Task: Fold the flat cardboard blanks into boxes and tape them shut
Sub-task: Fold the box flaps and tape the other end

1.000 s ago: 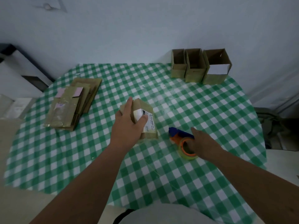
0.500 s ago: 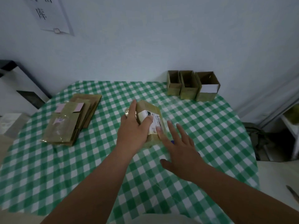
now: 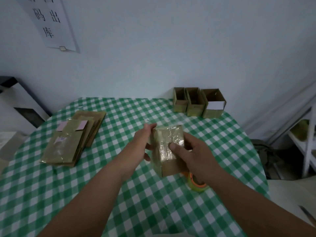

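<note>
The small brown cardboard box with glossy clear tape over its upper face (image 3: 168,147) is held above the middle of the counter with the green-and-white checked cloth (image 3: 119,194), between both hands. Its long axis runs from the person toward the far edge of the counter, tilted so the near end, a plain cardboard face, drops toward the person. The left hand (image 3: 141,146) holds the box's left side, fingers reaching up along its far-left edge; that grip is curled round the box. The right hand (image 3: 193,154) holds the right side, its thumb pressed on the taped upper face, the other fingers hidden behind the box.

Just below the right wrist, toward the near-right part of the counter, lies the orange-cored roll of clear tape (image 3: 198,183), partly covered by the hand. So the right hand is the nearer one to the tape, while the left could carry the box alone.

At the far-right corner stand three open-topped brown cardboard boxes (image 3: 196,102) in a row against the wall. The stack of flat brown cardboard blanks (image 3: 71,142) lies near the left edge, well apart from the held box.

The box looks folded and taped on one face; the next move probably turns it or sets it by the row.
</note>
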